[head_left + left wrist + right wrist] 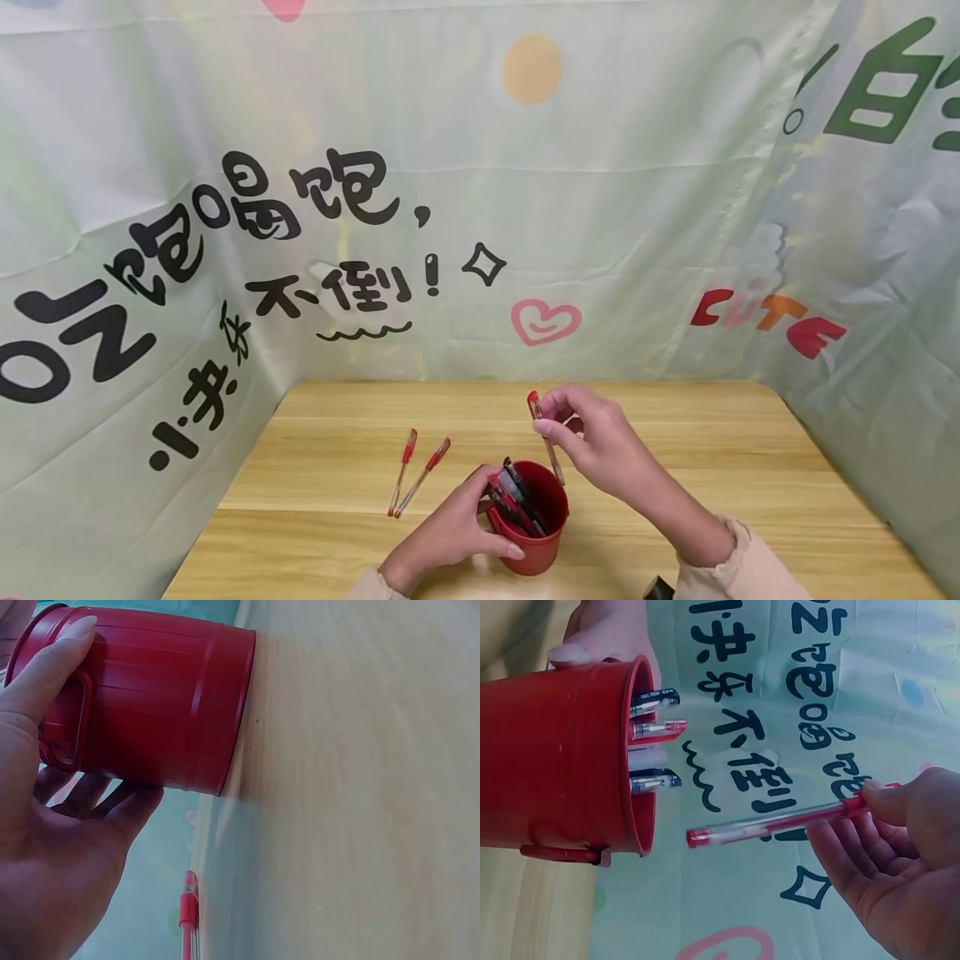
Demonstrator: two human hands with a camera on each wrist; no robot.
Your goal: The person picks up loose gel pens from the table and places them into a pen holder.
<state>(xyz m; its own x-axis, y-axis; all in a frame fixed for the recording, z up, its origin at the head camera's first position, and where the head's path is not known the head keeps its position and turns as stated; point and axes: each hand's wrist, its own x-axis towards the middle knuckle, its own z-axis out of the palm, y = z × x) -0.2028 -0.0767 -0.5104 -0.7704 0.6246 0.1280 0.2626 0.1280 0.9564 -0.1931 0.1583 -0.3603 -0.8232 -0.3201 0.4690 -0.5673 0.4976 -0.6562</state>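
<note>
Pale green printed cloth wall (pixel 637 208) behind a wood-grain table (pixel 750 467). Glossy red ribbed round bucket (pixel 536 557) upright on the table, about 5:30 in the head view. Clock below is around the bucket, same view.

Left hand (pixel 457 521) at 9, clamped on the bucket, thumb one side, fingers other. Right hand (pixel 592 425) at 1, thumb and fingers pinching a clear-barrelled red-capped pen (pixel 780 820) at the cap. Pen tilted, cap up; lower end just beside the bucket mouth, apart from the rim.

Inside: mixed black-capped and red pens (pixel 656 781), leaning toward 10–11. Two red-capped clear-barrelled pens (pixel 408 450) on the table near 10.
</note>
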